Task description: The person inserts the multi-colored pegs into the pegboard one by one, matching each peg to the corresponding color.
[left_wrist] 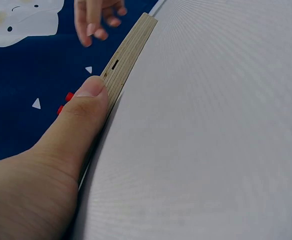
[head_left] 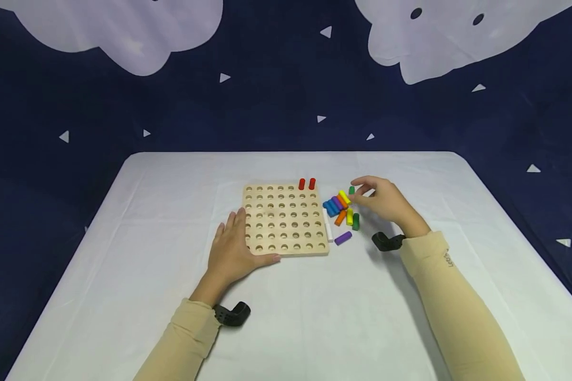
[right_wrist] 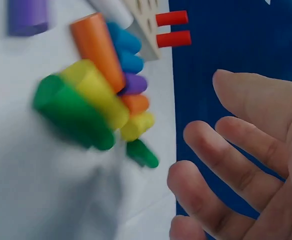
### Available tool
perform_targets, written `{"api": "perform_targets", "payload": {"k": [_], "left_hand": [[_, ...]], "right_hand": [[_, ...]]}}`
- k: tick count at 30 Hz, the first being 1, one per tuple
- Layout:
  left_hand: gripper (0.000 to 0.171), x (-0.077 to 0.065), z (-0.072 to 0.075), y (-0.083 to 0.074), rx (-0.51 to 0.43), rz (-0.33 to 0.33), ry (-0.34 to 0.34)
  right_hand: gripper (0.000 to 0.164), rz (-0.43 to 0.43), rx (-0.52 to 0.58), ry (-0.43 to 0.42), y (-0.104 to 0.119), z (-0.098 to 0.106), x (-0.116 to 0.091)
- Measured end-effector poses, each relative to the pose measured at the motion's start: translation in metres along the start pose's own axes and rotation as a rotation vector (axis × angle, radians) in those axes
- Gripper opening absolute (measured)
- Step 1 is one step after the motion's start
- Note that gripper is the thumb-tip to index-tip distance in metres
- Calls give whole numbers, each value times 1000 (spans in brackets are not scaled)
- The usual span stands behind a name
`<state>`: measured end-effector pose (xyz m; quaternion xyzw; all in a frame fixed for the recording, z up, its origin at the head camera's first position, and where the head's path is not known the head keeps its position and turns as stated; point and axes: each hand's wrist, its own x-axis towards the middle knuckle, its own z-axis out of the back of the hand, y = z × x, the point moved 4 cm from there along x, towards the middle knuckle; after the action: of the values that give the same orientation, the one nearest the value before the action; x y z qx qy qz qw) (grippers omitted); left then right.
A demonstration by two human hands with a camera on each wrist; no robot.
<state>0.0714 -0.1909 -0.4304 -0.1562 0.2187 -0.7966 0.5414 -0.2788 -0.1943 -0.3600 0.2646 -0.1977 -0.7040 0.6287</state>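
A square wooden pegboard with rows of holes lies on the table. My left hand rests against its left edge with extended fingers, and the thumb presses the near edge. Two red pegs stand in the board's far right corner. Over the loose pegs right of the board hovers my right hand, its fingers spread and slightly bent with nothing between them. Its fingertips are close to a green peg and a yellow peg in the head view.
Beside the board's right edge lie white pegs, blue pegs, an orange peg, another yellow peg and another green peg. A purple peg lies apart, nearer me. Behind the white-covered table hangs a dark blue cloth.
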Motion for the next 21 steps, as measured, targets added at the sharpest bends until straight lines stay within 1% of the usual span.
{"api": "perform_targets", "payload": {"k": [5,9,16,21], "left_hand": [[147,0,1,0,-12,3,0],[147,-1,1,0,-23,8,2],[147,0,1,1,-18,6,-2],[148,0,1,0,-22,5,0]], "right_hand": [[50,-20,10,27,-16,-3,-14],[50,-31,26,55,-25,-7,-21],[49,-28,27,99,-34,-19,-27],[49,-32,20,102,-37,-24,-29]]}}
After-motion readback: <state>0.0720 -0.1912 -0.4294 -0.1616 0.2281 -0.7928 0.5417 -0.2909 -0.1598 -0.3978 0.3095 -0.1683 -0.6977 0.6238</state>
